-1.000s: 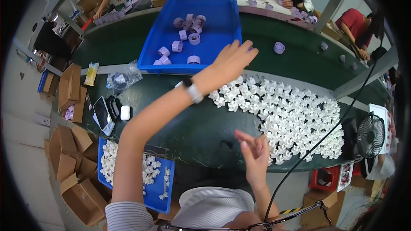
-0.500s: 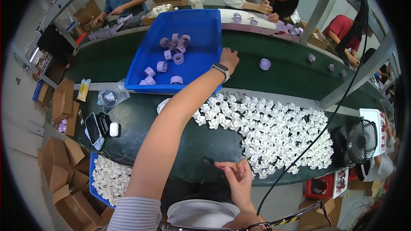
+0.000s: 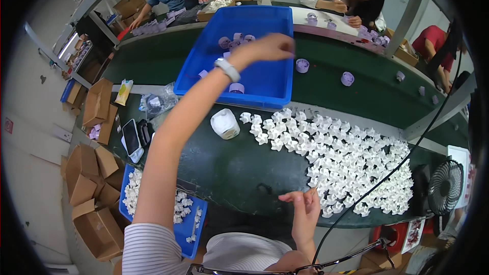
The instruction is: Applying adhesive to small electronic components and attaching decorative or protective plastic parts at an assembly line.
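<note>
My left hand (image 3: 275, 47), smeared by motion, is over the right side of a large blue bin (image 3: 279, 103). Its fingers are too blurred to show whether anything is in them. Inside the bin lie several pale purple rings (image 3: 236, 88), partly hidden by my arm. Just right of the bin, a purple ring (image 3: 302, 65) stands on the green surface, with another ring (image 3: 347, 78) farther right. Low at the table's front edge, my right hand (image 3: 303, 209) has its index finger stretched leftward and seems to pinch a thin stick (image 3: 313, 190). Many white star-shaped pieces (image 3: 351, 163) cover the table beside it.
A white rounded container (image 3: 225, 124) stands before the bin. Phone (image 3: 131, 136), plastic bag (image 3: 157, 103) and cardboard boxes (image 3: 84, 173) are at left. A blue tray (image 3: 201, 224) holds more white pieces. A black cable crosses the right side, near a fan (image 3: 445, 187). Several people sit opposite.
My left hand has left the spot beside the bin, where a purple ring now stands, and swung back over the bin. The view has shifted; my right hand keeps its pose.
</note>
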### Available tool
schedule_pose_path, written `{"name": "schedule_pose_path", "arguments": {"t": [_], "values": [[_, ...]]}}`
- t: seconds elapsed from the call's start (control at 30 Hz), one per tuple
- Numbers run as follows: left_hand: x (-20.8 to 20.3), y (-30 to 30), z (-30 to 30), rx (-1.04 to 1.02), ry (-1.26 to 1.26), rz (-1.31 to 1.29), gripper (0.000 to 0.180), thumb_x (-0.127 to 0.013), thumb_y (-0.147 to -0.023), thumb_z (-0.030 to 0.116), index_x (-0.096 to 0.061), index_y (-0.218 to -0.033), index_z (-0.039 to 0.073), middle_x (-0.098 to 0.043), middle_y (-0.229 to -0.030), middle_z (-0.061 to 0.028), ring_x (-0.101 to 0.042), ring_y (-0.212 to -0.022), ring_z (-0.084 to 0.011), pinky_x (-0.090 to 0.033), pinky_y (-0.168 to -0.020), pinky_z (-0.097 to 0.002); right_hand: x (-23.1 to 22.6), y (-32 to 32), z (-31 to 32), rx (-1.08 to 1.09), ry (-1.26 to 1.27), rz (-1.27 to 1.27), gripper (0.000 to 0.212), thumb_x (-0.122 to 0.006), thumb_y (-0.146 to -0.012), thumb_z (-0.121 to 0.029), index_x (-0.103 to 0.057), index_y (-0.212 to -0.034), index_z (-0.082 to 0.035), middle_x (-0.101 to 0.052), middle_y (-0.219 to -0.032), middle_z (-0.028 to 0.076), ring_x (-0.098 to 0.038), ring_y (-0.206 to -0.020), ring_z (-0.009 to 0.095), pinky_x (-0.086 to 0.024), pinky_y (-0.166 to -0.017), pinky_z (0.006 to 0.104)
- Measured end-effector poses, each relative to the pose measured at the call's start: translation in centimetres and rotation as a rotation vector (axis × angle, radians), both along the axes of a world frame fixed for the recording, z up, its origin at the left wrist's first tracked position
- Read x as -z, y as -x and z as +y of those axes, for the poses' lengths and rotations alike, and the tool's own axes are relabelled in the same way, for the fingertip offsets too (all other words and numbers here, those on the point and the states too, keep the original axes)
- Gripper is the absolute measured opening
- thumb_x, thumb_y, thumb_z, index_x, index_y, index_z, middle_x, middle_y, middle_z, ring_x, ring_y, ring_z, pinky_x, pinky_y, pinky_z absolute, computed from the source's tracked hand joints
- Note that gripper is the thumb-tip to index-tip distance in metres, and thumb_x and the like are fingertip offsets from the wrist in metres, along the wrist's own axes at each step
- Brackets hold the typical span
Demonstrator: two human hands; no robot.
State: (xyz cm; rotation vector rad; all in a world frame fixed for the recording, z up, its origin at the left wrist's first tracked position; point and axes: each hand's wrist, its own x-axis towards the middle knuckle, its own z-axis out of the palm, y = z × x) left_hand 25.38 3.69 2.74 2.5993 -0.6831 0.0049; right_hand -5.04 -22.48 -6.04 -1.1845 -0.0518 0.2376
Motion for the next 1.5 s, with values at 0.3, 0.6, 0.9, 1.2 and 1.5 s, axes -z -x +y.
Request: {"name": "schedule_pose_path", "arguments": {"t": [0.3, 0.6, 0.9, 1.2, 1.5], "values": [[5.4, 5.8, 16.3, -0.734, -0.55, 0.427, 0.058, -0.078, -0.067, 0.035, -0.061, -0.109, 0.0, -0.062, -0.112, -0.0187, -0.059, -0.103, -0.0345, -0.048, -0.085, -0.0393, 1.7, 0.0, 0.0, -0.156, -0.136, 0.068, 0.035, -0.028, -0.1, -0.035, -0.038, -0.082, -0.006, -0.06, -0.071, 0.018, -0.055, -0.064, 0.02, -0.043, -0.064, 0.0291], [3.9, 10.4, 14.9, -0.824, -0.15, -0.34, 0.069, -0.077, -0.066, 0.022, -0.042, -0.12, -0.003, -0.052, -0.113, -0.0225, -0.055, -0.103, -0.0383, -0.046, -0.087, -0.0408, 0.8, -1.8, 0.7, -0.234, 0.095, 0.078, 0.036, -0.039, -0.1, -0.026, -0.06, -0.102, 0.003, -0.061, -0.068, 0.007, -0.047, -0.057, 0.008, -0.038, -0.056, 0.0202], [-1.5, 25.0, 0.7, -0.647, 0.673, -0.459, 0.055, -0.082, -0.064, 0.007, -0.05, -0.109, -0.003, -0.05, -0.104, -0.0111, -0.056, -0.094, -0.0192, -0.052, -0.075, -0.0287, -1.1, -2.0, 1.6, -0.168, -0.025, 0.133, 0.021, -0.041, -0.1, -0.021, -0.049, -0.091, -0.004, -0.061, -0.061, 0.011, -0.048, -0.048, 0.008, -0.036, -0.048, 0.0188], [4.0, 31.9, -5.3, -0.513, 0.972, 0.034, 0.065, -0.078, -0.061, -0.009, -0.054, -0.121, -0.003, -0.044, -0.118, -0.0104, -0.052, -0.107, -0.017, -0.051, -0.087, -0.0274, -2.1, -1.3, 2.7, -0.083, 0.246, -0.114, 0.006, -0.056, -0.091, -0.005, -0.057, -0.087, 0.0, -0.06, -0.076, 0.006, -0.052, -0.064, 0.009, -0.04, -0.059, 0.0206], [5.1, 33.4, -6.5, -0.471, 1.159, 0.082, 0.059, -0.079, -0.066, -0.001, -0.051, -0.118, -0.001, -0.045, -0.118, -0.0103, -0.053, -0.108, -0.0187, -0.054, -0.089, -0.031, -2.5, -1.2, 4.1, -0.031, 0.414, -0.407, 0.006, -0.065, -0.081, 0.002, -0.063, -0.087, 0.002, -0.057, -0.079, 0.007, -0.05, -0.067, 0.011, -0.04, -0.061, 0.022]]}}
